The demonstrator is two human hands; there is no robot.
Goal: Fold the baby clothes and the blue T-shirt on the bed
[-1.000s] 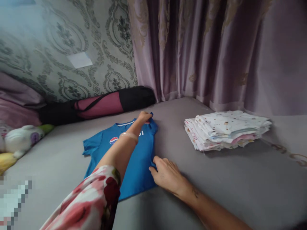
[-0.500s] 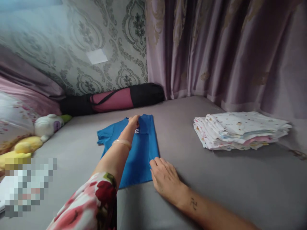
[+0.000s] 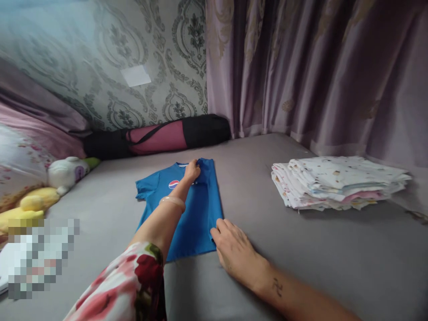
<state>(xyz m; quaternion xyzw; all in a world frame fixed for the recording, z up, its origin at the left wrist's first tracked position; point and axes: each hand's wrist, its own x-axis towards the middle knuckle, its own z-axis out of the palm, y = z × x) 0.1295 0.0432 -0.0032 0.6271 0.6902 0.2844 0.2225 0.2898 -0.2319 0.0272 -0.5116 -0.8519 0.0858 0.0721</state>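
while i watch, left hand [image 3: 192, 170] pinching blue shirt [image 3: 197, 214] at far collar fold, right hand [image 3: 236, 252] flat, fingers spread on near right edge, folded white stack [image 3: 337, 180] far right

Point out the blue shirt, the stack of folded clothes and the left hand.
blue shirt [image 3: 197, 218]: head view, on its folded front panel.
stack of folded clothes [image 3: 337, 178]: head view, on the top piece.
left hand [image 3: 192, 171]: head view, on the knuckles at the collar.

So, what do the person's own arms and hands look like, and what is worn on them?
The left arm has a white sleeve with red flowers and a pale bangle at the wrist. The right arm is bare, with a small dark mark near the wrist.
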